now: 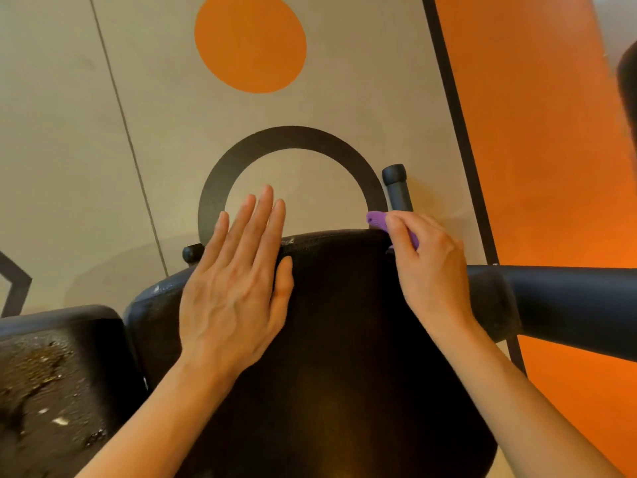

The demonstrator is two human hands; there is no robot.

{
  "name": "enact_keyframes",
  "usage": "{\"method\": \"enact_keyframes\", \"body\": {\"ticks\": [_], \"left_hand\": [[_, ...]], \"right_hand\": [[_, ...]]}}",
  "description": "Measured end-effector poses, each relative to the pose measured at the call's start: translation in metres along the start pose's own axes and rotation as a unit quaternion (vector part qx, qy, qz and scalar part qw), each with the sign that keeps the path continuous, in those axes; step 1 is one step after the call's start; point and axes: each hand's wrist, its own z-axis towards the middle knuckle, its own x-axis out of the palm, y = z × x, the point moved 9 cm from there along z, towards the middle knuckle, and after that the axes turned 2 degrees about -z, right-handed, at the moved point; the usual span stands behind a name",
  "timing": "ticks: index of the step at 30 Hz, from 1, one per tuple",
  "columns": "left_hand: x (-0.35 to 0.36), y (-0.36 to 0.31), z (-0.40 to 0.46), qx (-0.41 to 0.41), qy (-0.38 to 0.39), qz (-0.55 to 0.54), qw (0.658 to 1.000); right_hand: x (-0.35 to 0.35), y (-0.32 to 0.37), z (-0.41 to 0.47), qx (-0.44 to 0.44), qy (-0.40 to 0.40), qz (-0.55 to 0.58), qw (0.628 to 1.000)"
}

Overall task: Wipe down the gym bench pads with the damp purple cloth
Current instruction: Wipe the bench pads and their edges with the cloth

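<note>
A black padded bench pad (344, 322) fills the lower middle of the head view, its far edge curving across the centre. My left hand (238, 281) lies flat with straight fingers on the pad's far left corner, fingertips reaching past the edge. My right hand (427, 267) grips the purple cloth (377, 220) at the pad's far right corner; only a small bunch of the cloth shows beyond my fingers. A second, worn pad (51, 381) with a cracked, shiny surface sits at the lower left.
A black padded roller arm (568, 305) juts in from the right beside my right wrist. A black handle grip (396, 184) rises just beyond the cloth, and a small black knob (192, 252) sits left of my left hand. The floor below is beige with orange and black markings.
</note>
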Motion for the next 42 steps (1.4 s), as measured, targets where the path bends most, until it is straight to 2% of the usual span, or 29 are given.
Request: {"method": "enact_keyframes", "body": {"ticks": [2,3,6,8,12,14,15,18,20,22,24,25,27,30,32,34,36,37,39,42], "left_hand": [[-0.007,0.0,-0.002,0.0,-0.022,-0.057,0.998],[-0.011,0.006,-0.006,-0.009,-0.032,-0.08,0.996],[-0.019,0.045,-0.029,-0.082,-0.05,-0.082,0.992],[-0.018,0.076,-0.048,-0.15,-0.047,-0.077,0.985],[-0.006,0.087,-0.058,-0.192,-0.048,-0.12,0.973],[-0.007,0.086,-0.057,-0.203,-0.071,-0.145,0.966],[-0.006,0.086,-0.056,-0.203,-0.079,-0.15,0.964],[-0.005,0.087,-0.058,-0.191,-0.09,-0.153,0.965],[-0.004,0.088,-0.059,-0.191,-0.098,-0.159,0.964],[-0.003,0.089,-0.059,-0.194,-0.107,-0.173,0.96],[-0.002,0.089,-0.059,-0.193,-0.115,-0.186,0.957],[-0.002,0.089,-0.059,-0.192,-0.118,-0.192,0.955],[-0.002,0.09,-0.058,-0.192,-0.122,-0.196,0.954],[-0.001,0.09,-0.059,-0.183,-0.11,-0.175,0.961],[0.0,0.091,-0.059,-0.181,-0.107,-0.172,0.962],[-0.001,0.091,-0.058,-0.186,-0.114,-0.18,0.959],[-0.001,0.09,-0.057,-0.187,-0.121,-0.189,0.956],[-0.001,0.09,-0.058,-0.189,-0.123,-0.189,0.956],[-0.001,0.091,-0.058,-0.186,-0.118,-0.179,0.959],[-0.002,0.09,-0.058,-0.178,-0.114,-0.167,0.963]], "right_hand": [[0.005,0.013,-0.003,0.026,-0.025,0.004,0.999],[0.015,0.035,-0.006,0.005,-0.022,0.003,1.0],[0.054,0.108,-0.027,-0.138,0.053,-0.014,0.989],[0.06,0.116,-0.035,-0.184,0.089,-0.011,0.979],[0.01,0.043,-0.023,-0.039,-0.018,0.023,0.999],[0.018,0.061,-0.033,-0.029,-0.046,0.026,0.998],[0.034,0.086,-0.039,-0.053,-0.04,0.014,0.998],[0.076,0.156,-0.063,-0.202,0.007,-0.027,0.979],[0.071,0.145,-0.054,-0.25,0.052,-0.051,0.966],[0.043,0.088,-0.026,-0.155,0.063,-0.039,0.985],[0.011,0.037,-0.013,-0.026,0.003,-0.016,1.0],[0.008,0.036,-0.017,-0.005,-0.028,-0.019,0.999],[0.033,0.078,-0.029,-0.042,-0.029,-0.021,0.998],[0.086,0.165,-0.061,-0.21,0.049,-0.038,0.976],[0.084,0.165,-0.054,-0.266,0.083,-0.052,0.959],[0.059,0.117,-0.028,-0.2,0.077,-0.044,0.976],[0.031,0.072,-0.016,-0.099,0.032,-0.023,0.994],[0.03,0.073,-0.018,-0.077,0.012,-0.024,0.997],[0.055,0.112,-0.033,-0.113,0.011,-0.051,0.992],[0.087,0.172,-0.059,-0.26,0.059,-0.069,0.961]]}}
